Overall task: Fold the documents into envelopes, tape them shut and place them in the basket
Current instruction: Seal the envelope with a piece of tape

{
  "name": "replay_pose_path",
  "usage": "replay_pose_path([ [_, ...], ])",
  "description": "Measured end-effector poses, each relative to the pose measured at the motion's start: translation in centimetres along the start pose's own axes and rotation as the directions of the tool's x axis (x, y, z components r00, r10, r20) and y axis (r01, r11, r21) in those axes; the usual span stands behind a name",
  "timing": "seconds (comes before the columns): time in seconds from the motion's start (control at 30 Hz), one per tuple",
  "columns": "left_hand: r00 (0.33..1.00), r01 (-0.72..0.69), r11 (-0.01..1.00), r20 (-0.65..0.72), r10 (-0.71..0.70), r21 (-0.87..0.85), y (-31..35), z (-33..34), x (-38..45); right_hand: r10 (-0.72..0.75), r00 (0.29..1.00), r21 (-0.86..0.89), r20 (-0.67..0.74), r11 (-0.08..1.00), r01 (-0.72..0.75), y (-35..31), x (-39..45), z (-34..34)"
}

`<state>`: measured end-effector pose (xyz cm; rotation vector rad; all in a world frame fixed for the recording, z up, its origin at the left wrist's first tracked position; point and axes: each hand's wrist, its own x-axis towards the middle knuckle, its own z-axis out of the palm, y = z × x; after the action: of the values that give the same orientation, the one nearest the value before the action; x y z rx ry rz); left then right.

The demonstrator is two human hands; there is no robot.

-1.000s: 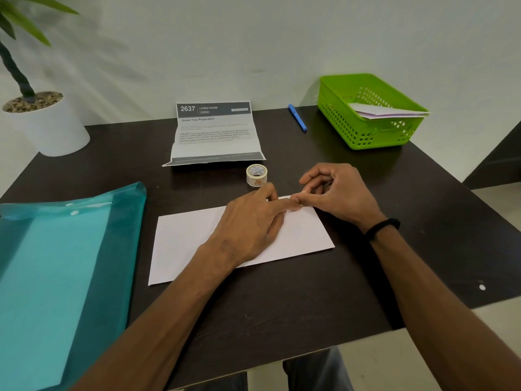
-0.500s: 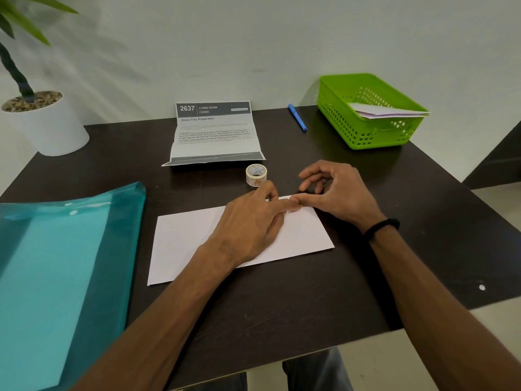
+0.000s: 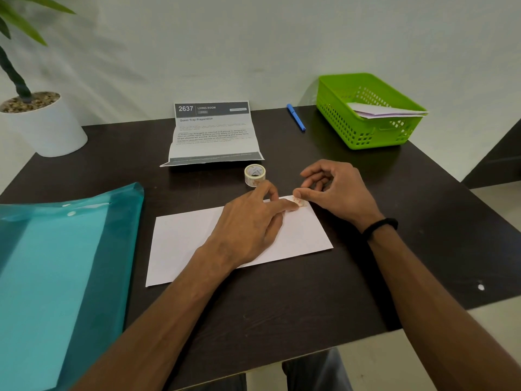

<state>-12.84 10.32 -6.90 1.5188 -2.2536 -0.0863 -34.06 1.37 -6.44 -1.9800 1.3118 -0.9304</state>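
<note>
One table (image 3: 282, 306) is seen, dark and flat, and everything rests on it. One teal folder (image 3: 56, 263) lies at the left; it is judged slick and floppy. One potted plant (image 3: 42, 122) stands at the far left corner.

One green basket (image 3: 338, 88) stands at the far right corner, well apart from the hands; folded papers (image 3: 380, 111) lie in it, and their number cannot be told. It is judged light and rigid, best taken by the rim.

One envelope (image 3: 183, 244) lies flat at the middle of the table. It is judged thin, light and easily creased, and apt to slide on the smooth top unless pressed down; it is best lifted by an edge or corner. One printed sheet (image 3: 214, 134), creased by folds, lies beyond it, equally light and limp.

Two hands are counted. The left hand (image 3: 251, 224) is laid flat on the envelope, fingers straight, a fingertip pressing near the far right corner. The right hand (image 3: 335, 190) is curled, and a piece of tape (image 3: 299, 202) at that corner is pinched or pressed under its thumb; which cannot be told.

One tape roll (image 3: 254, 174) stands just beyond the envelope, small, light and rigid. One blue pen (image 3: 296, 117) lies near the basket.
</note>
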Motion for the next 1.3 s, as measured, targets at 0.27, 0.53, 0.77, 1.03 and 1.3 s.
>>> replay_pose_path([
  [0.27, 0.995, -0.101, 0.995, 0.002, 0.101, -0.008, -0.5, 0.5, -0.1, 0.018, 0.999, -0.012, -0.027, 1.000, -0.019, 0.3, 0.2, 0.1],
  [0.53, 0.995, -0.097, 0.995, 0.036, 0.098, -0.007, -0.3, 0.4, -0.1, 0.029, 1.000, 0.016, -0.007, 0.999, -0.029, 0.4, 0.3, 0.0],
  [0.77, 0.995, -0.092, 0.996, 0.051, 0.091, 0.009, -0.1, 0.3, 0.0, 0.030, 0.994, 0.066, 0.107, 0.997, -0.038, 1.0, 0.5, -0.8],
  [1.03, 0.997, -0.058, 0.998, 0.041, 0.058, -0.002, -0.1, 0.4, 0.1, 0.030, 0.974, 0.115, 0.226, 0.992, -0.057, 1.0, 0.3, -2.1],
  [1.3, 0.999, -0.047, 0.997, -0.022, 0.046, -0.065, -0.3, 0.5, -0.3, 0.038, 0.954, 0.114, 0.299, 0.991, -0.075, 0.7, 0.2, -2.7],
])
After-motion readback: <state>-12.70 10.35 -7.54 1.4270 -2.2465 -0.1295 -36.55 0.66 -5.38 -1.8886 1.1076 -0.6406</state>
